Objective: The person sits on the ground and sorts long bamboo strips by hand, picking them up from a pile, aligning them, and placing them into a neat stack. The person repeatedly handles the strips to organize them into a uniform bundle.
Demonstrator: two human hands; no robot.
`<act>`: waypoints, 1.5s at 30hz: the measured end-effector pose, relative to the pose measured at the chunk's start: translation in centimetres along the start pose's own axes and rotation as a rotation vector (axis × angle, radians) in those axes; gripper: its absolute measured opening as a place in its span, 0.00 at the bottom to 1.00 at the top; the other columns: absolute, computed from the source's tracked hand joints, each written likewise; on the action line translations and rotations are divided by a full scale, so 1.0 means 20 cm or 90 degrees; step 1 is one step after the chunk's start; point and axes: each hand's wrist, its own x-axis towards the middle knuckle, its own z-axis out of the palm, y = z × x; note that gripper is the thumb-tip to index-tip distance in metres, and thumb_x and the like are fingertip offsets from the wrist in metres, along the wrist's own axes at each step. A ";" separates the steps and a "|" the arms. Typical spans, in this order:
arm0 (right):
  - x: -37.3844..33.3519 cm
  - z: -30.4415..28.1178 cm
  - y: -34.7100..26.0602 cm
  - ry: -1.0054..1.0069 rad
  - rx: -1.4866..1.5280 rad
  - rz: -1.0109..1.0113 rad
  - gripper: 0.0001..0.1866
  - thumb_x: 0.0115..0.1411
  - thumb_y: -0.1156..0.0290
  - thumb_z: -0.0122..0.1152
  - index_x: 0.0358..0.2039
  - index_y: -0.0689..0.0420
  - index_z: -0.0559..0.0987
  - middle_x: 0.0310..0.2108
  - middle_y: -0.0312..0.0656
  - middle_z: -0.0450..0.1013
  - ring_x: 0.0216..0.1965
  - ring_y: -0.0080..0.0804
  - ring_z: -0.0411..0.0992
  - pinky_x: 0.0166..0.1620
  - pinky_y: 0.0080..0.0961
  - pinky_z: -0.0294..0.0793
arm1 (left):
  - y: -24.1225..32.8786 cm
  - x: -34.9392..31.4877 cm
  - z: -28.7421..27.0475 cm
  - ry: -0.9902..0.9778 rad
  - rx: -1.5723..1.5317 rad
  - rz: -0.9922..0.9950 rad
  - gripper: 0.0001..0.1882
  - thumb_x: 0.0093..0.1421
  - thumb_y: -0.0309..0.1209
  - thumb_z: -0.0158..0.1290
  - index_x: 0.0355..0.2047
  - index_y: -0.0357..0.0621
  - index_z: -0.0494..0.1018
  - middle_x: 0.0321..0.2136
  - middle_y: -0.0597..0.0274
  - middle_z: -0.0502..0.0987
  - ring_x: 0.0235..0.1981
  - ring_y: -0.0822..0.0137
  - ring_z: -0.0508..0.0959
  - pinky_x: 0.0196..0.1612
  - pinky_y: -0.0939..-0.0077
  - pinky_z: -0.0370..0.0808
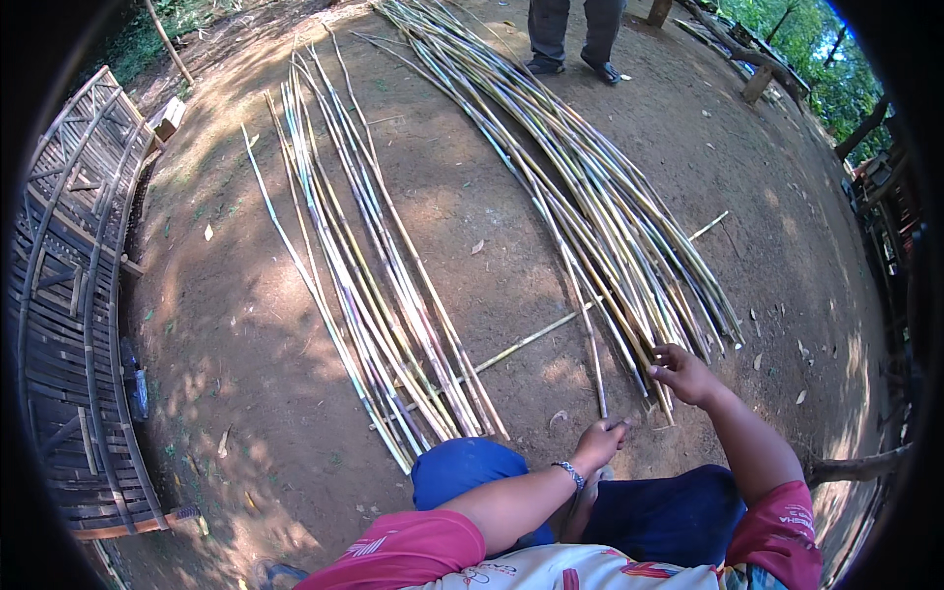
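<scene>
A large bundle of long, thin canes (580, 187) lies on the ground at the right, with its near ends close to my hands. My right hand (687, 378) is at those ends, fingers curved and apart, with no cane plainly in its grasp. My left hand (600, 445), with a bracelet at the wrist, is closed in front of my knees, just below the near tip of a single cane (594, 359). What it holds, if anything, is too small to make out. A smaller group of canes (369, 265) is spread out at the left.
One cane (531, 339) lies crosswise beneath both groups. A slatted bamboo structure (84, 295) stands at the left, a plastic bottle (142, 393) beside it. Another person's legs (575, 34) are at the far side. A branch (860, 466) juts in by my right elbow.
</scene>
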 end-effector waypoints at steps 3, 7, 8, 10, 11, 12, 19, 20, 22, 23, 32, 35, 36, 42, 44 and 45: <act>0.01 -0.14 0.13 -0.032 -0.133 0.029 0.30 0.60 0.55 0.64 0.57 0.59 0.71 0.47 0.49 0.77 0.49 0.40 0.76 0.53 0.34 0.72 | 0.04 -0.06 0.00 -0.027 0.103 -0.098 0.20 0.65 0.48 0.53 0.34 0.40 0.74 0.27 0.68 0.75 0.28 0.77 0.73 0.34 0.81 0.71; 0.16 -0.18 0.34 -0.038 -0.096 -0.030 0.30 0.59 0.53 0.63 0.57 0.58 0.72 0.48 0.48 0.77 0.51 0.43 0.75 0.55 0.35 0.71 | -0.02 0.06 -0.19 0.020 0.139 -0.057 0.18 0.64 0.45 0.54 0.28 0.42 0.74 0.23 0.71 0.73 0.23 0.79 0.70 0.29 0.82 0.68; 0.20 -0.18 0.43 -0.044 -0.111 -0.020 0.30 0.60 0.53 0.62 0.57 0.57 0.72 0.49 0.49 0.76 0.51 0.44 0.75 0.55 0.35 0.71 | 0.00 0.09 -0.22 0.048 0.126 -0.066 0.17 0.65 0.45 0.54 0.29 0.42 0.74 0.23 0.71 0.73 0.24 0.79 0.70 0.29 0.82 0.69; 0.32 -0.15 0.71 -0.072 -0.152 -0.027 0.30 0.60 0.52 0.60 0.58 0.56 0.73 0.49 0.50 0.76 0.51 0.46 0.74 0.56 0.36 0.71 | 0.01 0.12 -0.28 0.089 0.089 -0.098 0.16 0.65 0.44 0.53 0.34 0.42 0.73 0.27 0.70 0.73 0.28 0.77 0.72 0.33 0.80 0.70; 0.36 -0.13 0.65 -0.116 -0.195 0.017 0.26 0.61 0.58 0.61 0.56 0.59 0.73 0.51 0.50 0.75 0.53 0.43 0.74 0.56 0.35 0.71 | 0.03 0.12 -0.33 0.120 0.063 -0.112 0.16 0.66 0.44 0.52 0.38 0.42 0.73 0.31 0.68 0.74 0.32 0.76 0.73 0.37 0.78 0.71; 0.42 -0.12 0.75 -0.127 -0.237 -0.010 0.25 0.61 0.58 0.61 0.55 0.58 0.74 0.51 0.50 0.76 0.52 0.44 0.74 0.56 0.35 0.71 | 0.03 0.12 -0.35 0.138 0.063 -0.121 0.16 0.66 0.44 0.52 0.39 0.42 0.72 0.31 0.68 0.74 0.32 0.75 0.73 0.37 0.78 0.72; 0.82 -0.02 1.02 0.054 -0.296 -0.031 0.21 0.55 0.68 0.59 0.50 0.55 0.76 0.44 0.51 0.77 0.45 0.49 0.75 0.49 0.41 0.74 | -0.07 0.21 -0.42 0.226 0.054 -0.186 0.18 0.65 0.46 0.53 0.41 0.43 0.70 0.35 0.65 0.74 0.35 0.72 0.76 0.38 0.77 0.72; 0.85 0.07 1.09 0.082 -0.315 -0.027 0.24 0.54 0.68 0.59 0.53 0.56 0.72 0.45 0.53 0.75 0.46 0.50 0.75 0.50 0.41 0.74 | -0.03 0.26 -0.37 0.221 0.097 -0.209 0.20 0.65 0.46 0.53 0.43 0.42 0.70 0.37 0.63 0.75 0.38 0.70 0.76 0.40 0.76 0.72; 0.88 0.23 1.14 0.127 -0.317 -0.060 0.28 0.54 0.69 0.60 0.56 0.60 0.67 0.47 0.55 0.72 0.48 0.52 0.73 0.52 0.42 0.72 | -0.07 0.42 -0.37 0.195 0.172 -0.186 0.21 0.64 0.46 0.54 0.45 0.40 0.70 0.38 0.62 0.75 0.39 0.70 0.76 0.41 0.75 0.72; 0.86 0.28 1.12 0.146 -0.300 -0.087 0.29 0.53 0.70 0.60 0.56 0.62 0.65 0.48 0.57 0.70 0.49 0.53 0.72 0.52 0.43 0.72 | -0.12 0.51 -0.39 0.181 0.209 -0.179 0.21 0.64 0.45 0.55 0.46 0.39 0.70 0.39 0.62 0.75 0.40 0.70 0.75 0.42 0.74 0.72; 0.92 0.19 1.03 0.111 -0.192 -0.054 0.35 0.45 0.65 0.72 0.54 0.54 0.67 0.46 0.51 0.73 0.50 0.50 0.72 0.54 0.40 0.72 | -0.27 1.20 -0.10 0.293 0.144 -0.077 0.22 0.61 0.35 0.58 0.52 0.36 0.70 0.38 0.58 0.78 0.39 0.69 0.75 0.41 0.72 0.72; 0.93 0.18 1.07 0.074 -0.198 -0.026 0.33 0.46 0.66 0.71 0.54 0.54 0.68 0.45 0.51 0.73 0.50 0.49 0.72 0.54 0.40 0.71 | -0.24 1.19 -0.04 0.341 0.161 -0.070 0.14 0.63 0.33 0.56 0.45 0.38 0.72 0.35 0.60 0.78 0.36 0.69 0.76 0.40 0.72 0.72; 0.95 0.13 1.08 0.028 -0.150 -0.039 0.30 0.48 0.66 0.66 0.52 0.56 0.66 0.46 0.53 0.72 0.48 0.51 0.73 0.53 0.42 0.71 | -0.22 1.16 -0.04 0.348 0.131 -0.034 0.12 0.64 0.33 0.55 0.44 0.39 0.73 0.34 0.61 0.77 0.35 0.69 0.76 0.39 0.72 0.72; 0.90 0.01 1.21 0.181 -0.176 -0.105 0.27 0.50 0.76 0.59 0.52 0.49 0.68 0.47 0.47 0.71 0.46 0.50 0.73 0.51 0.38 0.72 | -0.05 0.76 -0.11 0.343 -0.186 -0.034 0.13 0.68 0.33 0.50 0.48 0.42 0.68 0.31 0.64 0.73 0.33 0.70 0.76 0.35 0.75 0.78; 0.88 0.01 1.17 0.237 -0.245 -0.148 0.29 0.51 0.76 0.58 0.55 0.50 0.68 0.45 0.47 0.70 0.44 0.48 0.73 0.47 0.37 0.75 | -0.02 0.63 -0.12 0.344 -0.186 -0.014 0.13 0.68 0.31 0.49 0.50 0.39 0.67 0.31 0.62 0.73 0.32 0.69 0.77 0.34 0.74 0.80; 0.88 0.04 1.17 0.233 -0.278 -0.187 0.29 0.52 0.76 0.57 0.57 0.51 0.67 0.46 0.47 0.70 0.44 0.48 0.73 0.46 0.38 0.76 | -0.01 0.58 -0.14 0.350 -0.185 -0.018 0.13 0.68 0.30 0.49 0.50 0.38 0.66 0.32 0.61 0.73 0.33 0.69 0.77 0.34 0.73 0.80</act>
